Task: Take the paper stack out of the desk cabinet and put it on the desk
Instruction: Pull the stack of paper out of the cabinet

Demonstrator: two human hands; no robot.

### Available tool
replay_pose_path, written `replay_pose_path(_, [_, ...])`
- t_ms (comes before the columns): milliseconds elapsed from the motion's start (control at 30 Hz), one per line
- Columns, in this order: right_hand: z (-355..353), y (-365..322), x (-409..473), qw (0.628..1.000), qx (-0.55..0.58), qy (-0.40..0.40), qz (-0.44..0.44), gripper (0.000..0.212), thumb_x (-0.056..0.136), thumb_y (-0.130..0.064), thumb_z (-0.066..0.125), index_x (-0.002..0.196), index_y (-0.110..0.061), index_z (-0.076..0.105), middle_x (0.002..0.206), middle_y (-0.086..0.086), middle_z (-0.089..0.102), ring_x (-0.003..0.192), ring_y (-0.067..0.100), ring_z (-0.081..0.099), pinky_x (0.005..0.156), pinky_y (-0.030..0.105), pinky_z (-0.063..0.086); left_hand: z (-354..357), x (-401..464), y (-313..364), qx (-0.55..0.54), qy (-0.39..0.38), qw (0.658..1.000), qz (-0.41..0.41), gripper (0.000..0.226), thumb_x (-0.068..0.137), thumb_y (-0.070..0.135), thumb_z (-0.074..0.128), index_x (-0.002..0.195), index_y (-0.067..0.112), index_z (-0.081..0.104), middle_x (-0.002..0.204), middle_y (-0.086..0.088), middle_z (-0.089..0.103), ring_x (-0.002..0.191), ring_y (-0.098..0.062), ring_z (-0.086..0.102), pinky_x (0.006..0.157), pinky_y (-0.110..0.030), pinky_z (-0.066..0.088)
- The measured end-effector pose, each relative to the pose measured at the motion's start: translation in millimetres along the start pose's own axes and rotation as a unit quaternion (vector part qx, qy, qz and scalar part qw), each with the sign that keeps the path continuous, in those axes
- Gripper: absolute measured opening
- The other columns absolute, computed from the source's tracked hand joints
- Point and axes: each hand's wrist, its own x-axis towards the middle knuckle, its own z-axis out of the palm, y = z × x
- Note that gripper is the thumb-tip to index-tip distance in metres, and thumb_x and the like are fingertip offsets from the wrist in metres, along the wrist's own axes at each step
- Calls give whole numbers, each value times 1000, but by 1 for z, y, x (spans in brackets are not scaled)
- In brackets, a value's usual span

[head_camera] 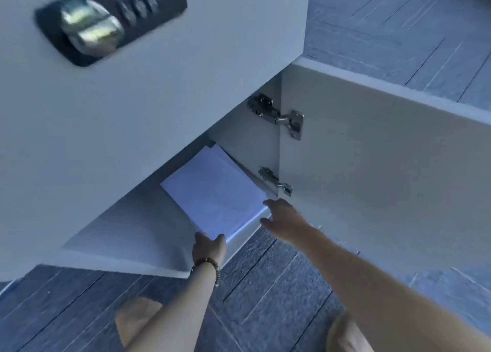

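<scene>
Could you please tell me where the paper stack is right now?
In the head view, the paper stack lies low inside the open cabinet, left of the door hinges, with the left hand at its near edge.

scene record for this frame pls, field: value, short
paper stack: lying inside the open cabinet, not yet lifted out
cabinet door: swung open to the right, two hinges visible
left hand: at the stack's near corner
right hand: open, beside the stack's right corner
combination lock: on the panel above, blurred
floor: dark grey carpet

Cabinet mouth (pixel 148 218) wide open; swung door (pixel 372 165) walls the right, lock panel (pixel 132 99) overhangs, floor (pixel 265 285) in front bare.
</scene>
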Motion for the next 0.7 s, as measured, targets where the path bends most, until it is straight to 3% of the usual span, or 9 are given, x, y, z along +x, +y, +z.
replay_pose_path(200, [30, 11, 41, 999, -19, 0, 27, 59, 98, -34, 51, 149, -9, 35, 149, 19, 38, 132, 35, 47, 109, 47, 44, 23, 39, -3, -38, 21, 999, -29, 62, 90, 22, 56, 142, -2, 32, 143, -24, 44, 124, -41, 52, 87, -45, 46])
replay_pose_path(400, [52, 12, 73, 998, -1, 50, 47, 64, 98, -38, 51, 150, -10, 26, 158, 18, 25, 141, 36, 35, 113, 48, 38, 26, 69, -9, -61, 54, 993, -81, 58, 70, 35, 60, 113, -3, 58, 115, -24, 66, 98, -42, 66, 76, -47, 57])
replay_pose_path(500, [58, 6, 81, 996, -5, 62, 61, 73, 99, -41, 49, 155, -6, 18, 159, 16, 28, 146, 33, 28, 115, 46, 33, 26, 87, -14, -107, 55, 985, -120, 69, 63, 36, 54, 114, -9, 61, 122, -27, 64, 108, -40, 65, 79, -48, 56])
replay_pose_path(567, [59, 3, 85, 995, -8, 73, 70, 72, 100, -41, 46, 156, -5, 18, 157, 16, 31, 144, 33, 30, 114, 45, 34, 25, 91, -12, -126, 41, 984, -115, 53, 72, 33, 56, 105, -8, 61, 126, -24, 61, 113, -39, 63, 74, -42, 49])
replay_pose_path(633, [58, 1, 88, 994, -2, 79, 78, 64, 102, -38, 44, 153, -5, 25, 153, 16, 37, 140, 33, 35, 110, 44, 36, 23, 92, -9, -131, 41, 984, -114, 38, 84, 29, 58, 104, -3, 60, 128, -23, 60, 117, -39, 61, 82, -45, 52])
replay_pose_path(700, [55, 1, 92, 993, -2, 84, 89, 53, 103, -35, 43, 145, -5, 37, 147, 17, 43, 134, 33, 42, 106, 44, 40, 22, 97, -10, -125, 40, 984, -117, 48, 88, 31, 57, 120, -5, 60, 133, -21, 58, 122, -37, 59, 97, -48, 52])
